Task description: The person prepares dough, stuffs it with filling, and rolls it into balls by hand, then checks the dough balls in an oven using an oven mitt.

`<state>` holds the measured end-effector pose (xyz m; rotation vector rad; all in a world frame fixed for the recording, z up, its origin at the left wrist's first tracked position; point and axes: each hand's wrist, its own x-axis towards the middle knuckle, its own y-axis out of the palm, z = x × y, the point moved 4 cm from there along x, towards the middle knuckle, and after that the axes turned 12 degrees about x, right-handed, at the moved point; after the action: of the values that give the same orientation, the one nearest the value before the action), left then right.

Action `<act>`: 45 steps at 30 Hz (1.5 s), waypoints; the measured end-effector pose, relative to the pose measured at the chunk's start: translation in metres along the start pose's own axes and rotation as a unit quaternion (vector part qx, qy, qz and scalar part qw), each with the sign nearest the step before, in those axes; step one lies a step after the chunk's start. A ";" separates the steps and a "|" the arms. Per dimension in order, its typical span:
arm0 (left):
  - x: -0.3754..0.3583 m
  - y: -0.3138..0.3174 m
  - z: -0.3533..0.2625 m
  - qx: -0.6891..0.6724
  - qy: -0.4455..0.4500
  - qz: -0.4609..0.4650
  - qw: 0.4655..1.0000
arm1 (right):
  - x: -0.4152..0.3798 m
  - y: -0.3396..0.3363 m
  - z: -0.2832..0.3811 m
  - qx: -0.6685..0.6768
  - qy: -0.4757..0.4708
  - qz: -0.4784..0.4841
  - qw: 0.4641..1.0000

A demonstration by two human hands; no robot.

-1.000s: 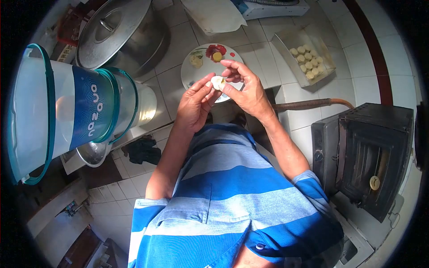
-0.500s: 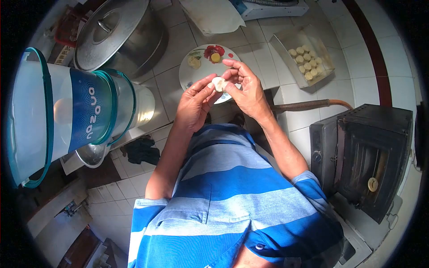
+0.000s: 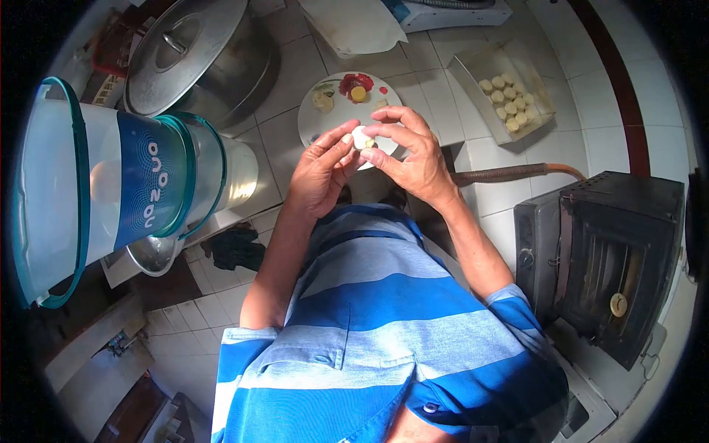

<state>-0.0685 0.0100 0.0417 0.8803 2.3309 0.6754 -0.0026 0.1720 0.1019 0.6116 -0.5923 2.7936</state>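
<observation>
A small white piece of dough (image 3: 361, 138), with a yellowish bit at its lower right side, is held up over the plate's near edge. My left hand (image 3: 323, 168) pinches it between thumb and fingers. From the other side, my right hand (image 3: 417, 159) has its thumb and index finger on the dough, its other fingers curved above. Beneath the hands lies a white flowered plate (image 3: 309, 125). On it are a round yellow ball (image 3: 358, 94) and a pale dough lump (image 3: 323, 102); another pale piece is partly hidden behind my right hand.
A clear rectangular tray (image 3: 543, 120) with several small pale rounds stands at the right. To the left are a big lidded metal pot (image 3: 247, 74) and plastic buckets (image 3: 151, 181). A black oven (image 3: 620, 258) and a hose (image 3: 509, 174) are at the right.
My right hand's index finger has come down onto the dough, and its thumb has shifted slightly lower. A yellowish bit now shows at the dough's side. My left hand keeps its pinch.
</observation>
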 end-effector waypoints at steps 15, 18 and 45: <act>0.001 0.007 -0.001 -0.036 -0.008 0.034 0.999 | -0.005 0.016 -0.036 0.213 0.112 -0.076 0.968; 0.003 0.008 0.000 -0.015 -0.002 0.002 1.000 | -0.003 0.013 -0.034 0.162 0.095 -0.054 0.981; 0.034 -0.033 0.023 0.258 0.008 -0.130 0.957 | 0.004 0.020 -0.106 0.087 0.131 -0.067 0.985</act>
<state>-0.0895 0.0181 -0.0055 0.7531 2.6195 -0.0453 -0.0489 0.2002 0.0088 0.2932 -0.2470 2.7519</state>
